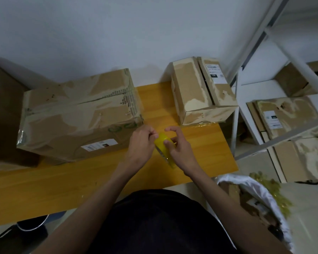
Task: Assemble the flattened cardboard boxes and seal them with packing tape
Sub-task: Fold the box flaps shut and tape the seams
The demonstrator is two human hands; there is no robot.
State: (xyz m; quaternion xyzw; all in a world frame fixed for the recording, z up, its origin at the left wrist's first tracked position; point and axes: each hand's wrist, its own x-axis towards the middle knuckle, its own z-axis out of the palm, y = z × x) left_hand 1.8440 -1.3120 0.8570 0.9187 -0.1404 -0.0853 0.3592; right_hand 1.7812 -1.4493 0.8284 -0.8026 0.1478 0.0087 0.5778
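A yellow roll of packing tape [162, 143] is held upright over the wooden table [81, 182], between both hands. My right hand [180, 147] grips the roll from the right side, thumb on its face. My left hand [140, 143] pinches at the roll's upper left edge with curled fingers. A large taped cardboard box [75, 116] lies on the table just left of my hands. A smaller taped box [200, 92] with a white label stands at the table's far right corner.
A white metal shelf rack [275, 125] holding flat and assembled cardboard boxes stands to the right. A white sack [255, 195] of cardboard scraps sits on the floor at the lower right. A dark brown box [2, 110] is at the left edge.
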